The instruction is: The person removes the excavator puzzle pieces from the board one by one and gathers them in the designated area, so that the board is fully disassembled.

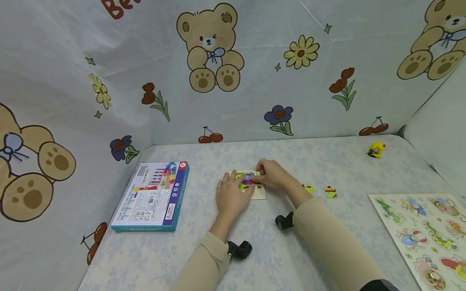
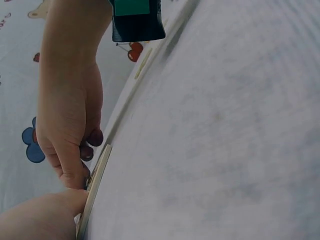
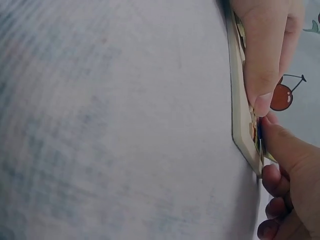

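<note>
A small jigsaw board (image 1: 258,195) with a pale frame and a colourful picture lies on the table, partly hidden by both hands. My left hand (image 1: 232,194) rests over its left side with fingers extended and the thumb pressing the picture. At the right edge, my right hand (image 1: 275,175) pinches a puzzle piece (image 3: 270,157) with the thumb, its other fingers curled; most of that piece is covered. In the right wrist view the two thumbs nearly meet over the board. Two loose puzzle pieces, one yellow-green (image 1: 309,188) and one red-and-yellow (image 1: 330,192), lie right of the board.
A flat box (image 1: 149,197) with a teal edge lies at the left. On the right is a board with insect pictures (image 1: 436,236), and a small yellow duck toy (image 1: 375,149) sits at the far right. A bear-patterned cloth (image 1: 255,110) hangs behind the table.
</note>
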Demonstrator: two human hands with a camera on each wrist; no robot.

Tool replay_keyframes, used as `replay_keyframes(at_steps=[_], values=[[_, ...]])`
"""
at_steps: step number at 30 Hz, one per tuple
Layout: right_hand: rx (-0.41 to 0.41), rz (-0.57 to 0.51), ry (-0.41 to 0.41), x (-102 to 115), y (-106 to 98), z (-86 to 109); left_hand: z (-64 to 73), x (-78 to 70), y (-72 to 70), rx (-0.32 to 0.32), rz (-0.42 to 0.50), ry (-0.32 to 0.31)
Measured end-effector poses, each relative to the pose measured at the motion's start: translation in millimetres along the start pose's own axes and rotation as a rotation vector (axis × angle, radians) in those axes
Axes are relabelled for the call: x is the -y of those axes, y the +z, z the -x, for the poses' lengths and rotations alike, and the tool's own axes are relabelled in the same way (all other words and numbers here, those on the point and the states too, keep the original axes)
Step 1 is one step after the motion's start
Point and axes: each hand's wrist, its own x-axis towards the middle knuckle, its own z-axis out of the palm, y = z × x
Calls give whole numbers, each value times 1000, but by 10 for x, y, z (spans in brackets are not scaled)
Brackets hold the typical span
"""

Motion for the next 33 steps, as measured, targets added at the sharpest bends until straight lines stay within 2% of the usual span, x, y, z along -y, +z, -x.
replay_keyframes(at_steps=[13, 19, 24, 33], values=[[-66, -120, -28, 50, -11, 49, -17, -4, 10, 5, -10, 20], [-96, -155, -38, 10, -125, 121, -10, -13, 25, 11, -19, 17], [-107, -186, -39, -101, -301, 227, -2, -6, 21, 11, -15, 6], [-129, -187, 67, -487, -632, 500, 7, 7, 2, 22, -18, 1]])
